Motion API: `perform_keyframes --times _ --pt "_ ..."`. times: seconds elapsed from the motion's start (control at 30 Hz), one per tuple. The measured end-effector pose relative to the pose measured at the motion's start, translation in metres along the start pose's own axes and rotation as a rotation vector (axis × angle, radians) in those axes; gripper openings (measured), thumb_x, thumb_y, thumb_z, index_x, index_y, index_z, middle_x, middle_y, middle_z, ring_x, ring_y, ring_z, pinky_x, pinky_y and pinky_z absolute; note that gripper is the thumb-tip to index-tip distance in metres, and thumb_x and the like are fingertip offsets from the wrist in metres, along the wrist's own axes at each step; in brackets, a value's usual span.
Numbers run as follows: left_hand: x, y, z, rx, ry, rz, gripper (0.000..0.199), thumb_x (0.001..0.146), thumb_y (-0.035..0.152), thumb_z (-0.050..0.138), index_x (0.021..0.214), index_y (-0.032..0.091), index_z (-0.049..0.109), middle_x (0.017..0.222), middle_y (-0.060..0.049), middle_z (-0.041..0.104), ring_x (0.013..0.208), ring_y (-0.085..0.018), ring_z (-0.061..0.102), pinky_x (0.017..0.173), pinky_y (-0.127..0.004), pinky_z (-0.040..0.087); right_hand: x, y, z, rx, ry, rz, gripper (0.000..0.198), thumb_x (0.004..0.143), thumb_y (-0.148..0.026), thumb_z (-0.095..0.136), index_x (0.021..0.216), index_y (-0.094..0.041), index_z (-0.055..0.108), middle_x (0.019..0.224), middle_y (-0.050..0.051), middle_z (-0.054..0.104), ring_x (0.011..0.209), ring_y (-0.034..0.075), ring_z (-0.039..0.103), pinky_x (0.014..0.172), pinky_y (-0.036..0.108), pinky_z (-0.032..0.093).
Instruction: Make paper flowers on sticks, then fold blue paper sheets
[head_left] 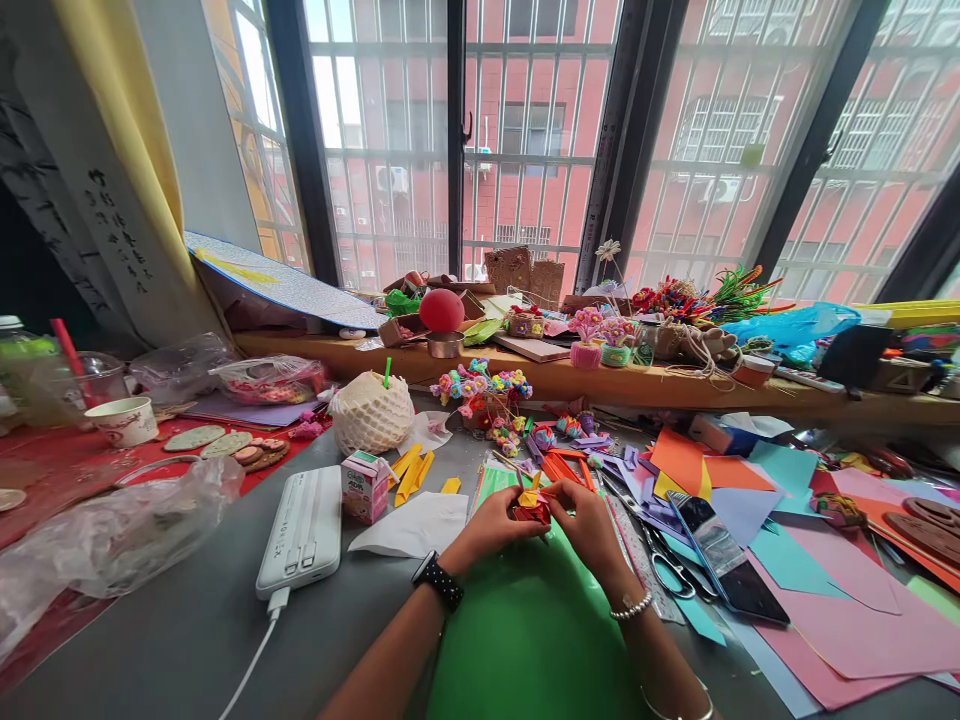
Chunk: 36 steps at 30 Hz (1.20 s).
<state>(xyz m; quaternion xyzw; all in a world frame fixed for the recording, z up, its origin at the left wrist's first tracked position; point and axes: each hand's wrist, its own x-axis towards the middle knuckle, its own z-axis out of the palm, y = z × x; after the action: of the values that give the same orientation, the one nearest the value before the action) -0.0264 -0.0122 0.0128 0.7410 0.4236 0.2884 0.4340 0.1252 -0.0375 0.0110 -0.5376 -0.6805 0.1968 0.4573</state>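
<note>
Between my two hands is a small folded paper flower (531, 505), red below with yellow tips on top. My left hand (491, 522) grips it from the left, fingers closed around its side. On the other side, my right hand (583, 522) pinches its edge with thumb and fingertips. Both hands are held over a glossy green surface (525, 630), perhaps a balloon, in front of me. Strips of yellow folded paper (412, 475) lie to the left, and orange strips (566, 467) lie just behind my hands. Part of the flower is hidden by my fingers.
Left of my hands stand a white power bank (301, 530) with a cable, a pink drink carton (365, 487) and a net-wrapped coconut (373, 412). To the right lie scissors (671, 570), a phone (727, 560) and coloured paper sheets (847, 610). Crafts crowd the windowsill (495, 376).
</note>
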Motion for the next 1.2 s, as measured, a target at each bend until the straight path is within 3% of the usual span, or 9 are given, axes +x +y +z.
perform_keyframes --times 0.23,0.33,0.5,0.67,0.9,1.2 --pt "0.001 0.000 -0.002 -0.122 0.011 -0.052 0.043 0.055 0.039 0.068 0.085 0.011 0.053 0.080 -0.003 0.058 0.076 -0.018 0.054 0.065 -0.025 0.040 0.000 0.001 0.002 -0.001 0.025 -0.051 0.016 0.074 -0.024 0.048 0.077 -0.018 0.063 0.075 0.005 0.066 0.068 0.019 0.060 0.065 0.030 0.047" --pt "0.001 0.002 -0.004 -0.309 0.026 -0.077 0.048 0.052 0.038 0.072 0.087 0.011 0.054 0.080 -0.004 0.060 0.075 -0.018 0.056 0.067 -0.026 0.042 0.001 -0.003 0.001 0.187 0.032 -0.056 0.026 0.077 -0.034 0.048 0.090 -0.020 0.065 0.092 0.007 0.065 0.083 0.020 0.060 0.071 0.031 0.048" --pt "0.003 0.004 -0.006 -0.558 0.054 -0.113 0.053 0.053 0.041 0.073 0.092 0.012 0.052 0.082 -0.007 0.061 0.076 -0.018 0.060 0.066 -0.027 0.045 0.000 -0.012 0.000 0.550 -0.101 0.020 0.048 0.083 -0.052 0.030 0.105 -0.022 0.060 0.105 0.008 0.061 0.095 0.022 0.056 0.073 0.035 0.049" --pt "0.003 0.001 -0.006 -0.550 0.001 -0.147 0.053 0.055 0.042 0.072 0.093 0.012 0.051 0.080 -0.008 0.063 0.069 -0.019 0.063 0.061 -0.028 0.047 -0.001 -0.010 -0.002 0.504 -0.084 0.086 0.060 0.079 -0.062 0.025 0.096 -0.021 0.065 0.102 0.010 0.062 0.096 0.024 0.055 0.079 0.039 0.047" --pt "0.001 0.003 -0.008 -0.523 -0.165 -0.087 0.047 0.061 0.041 0.068 0.094 0.012 0.051 0.083 -0.007 0.063 0.066 -0.016 0.062 0.058 -0.025 0.046 0.001 -0.003 -0.006 0.562 -0.066 0.126 0.060 0.078 -0.062 0.027 0.094 -0.018 0.065 0.096 0.011 0.064 0.089 0.023 0.058 0.080 0.038 0.046" --pt "-0.001 0.004 -0.007 -0.526 -0.163 -0.091 0.048 0.060 0.043 0.067 0.092 0.011 0.052 0.082 -0.008 0.063 0.060 -0.013 0.059 0.054 -0.023 0.044 0.000 -0.006 -0.001 0.521 -0.101 0.092 0.048 0.079 -0.058 0.032 0.092 -0.027 0.066 0.101 0.005 0.061 0.090 0.020 0.056 0.074 0.033 0.048"
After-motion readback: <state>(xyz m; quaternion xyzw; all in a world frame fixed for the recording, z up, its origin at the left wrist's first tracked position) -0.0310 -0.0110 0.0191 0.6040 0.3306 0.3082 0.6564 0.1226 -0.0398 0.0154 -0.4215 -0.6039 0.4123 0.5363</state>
